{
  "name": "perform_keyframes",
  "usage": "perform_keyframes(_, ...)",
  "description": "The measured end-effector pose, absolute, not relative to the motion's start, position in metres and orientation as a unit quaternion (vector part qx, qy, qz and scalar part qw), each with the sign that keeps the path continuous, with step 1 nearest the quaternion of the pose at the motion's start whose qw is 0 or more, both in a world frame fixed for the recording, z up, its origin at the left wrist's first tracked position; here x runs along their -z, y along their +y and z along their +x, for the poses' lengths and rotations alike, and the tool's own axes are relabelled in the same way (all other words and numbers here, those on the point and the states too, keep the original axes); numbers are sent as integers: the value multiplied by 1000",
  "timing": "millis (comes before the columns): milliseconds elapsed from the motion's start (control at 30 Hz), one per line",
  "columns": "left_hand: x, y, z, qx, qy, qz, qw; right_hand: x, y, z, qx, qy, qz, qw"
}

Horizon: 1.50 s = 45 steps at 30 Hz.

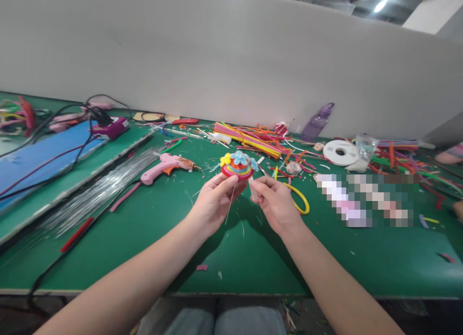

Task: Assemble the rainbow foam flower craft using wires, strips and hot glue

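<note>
My left hand (213,202) is closed on a small hat-shaped pipe-cleaner craft (236,170), its thumb pressed on the red rim. Bands of red, yellow and blue ring the piece, and blue and yellow flowers sit on top. Thin clear strands hang below it. On its right side, my right hand (277,207) pinches a narrow whitish strip (252,188) against the craft's edge; whether the strip is stuck to it I cannot tell. A yellow pipe cleaner (303,200) curves on the table just beyond my right hand.
A pink glue gun (164,167) lies left of my hands, beside a bundle of thin wires (104,193). Behind are bundled pipe cleaners (249,140), a tape roll (293,168), a white spool (339,153) and a purple bottle (317,124). A purple power socket (111,127) trails black cables.
</note>
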<state>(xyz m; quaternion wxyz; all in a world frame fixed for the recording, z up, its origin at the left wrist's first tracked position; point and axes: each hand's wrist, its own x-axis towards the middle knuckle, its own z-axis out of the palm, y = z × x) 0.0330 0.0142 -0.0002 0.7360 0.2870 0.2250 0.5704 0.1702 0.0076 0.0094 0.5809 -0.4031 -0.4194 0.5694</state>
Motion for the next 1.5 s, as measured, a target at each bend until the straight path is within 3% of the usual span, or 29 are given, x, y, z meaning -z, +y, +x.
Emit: perform_keyframes(1500,-8,12,31,-581,228,270,734,-5,3,165,-545,-479,-398,562)
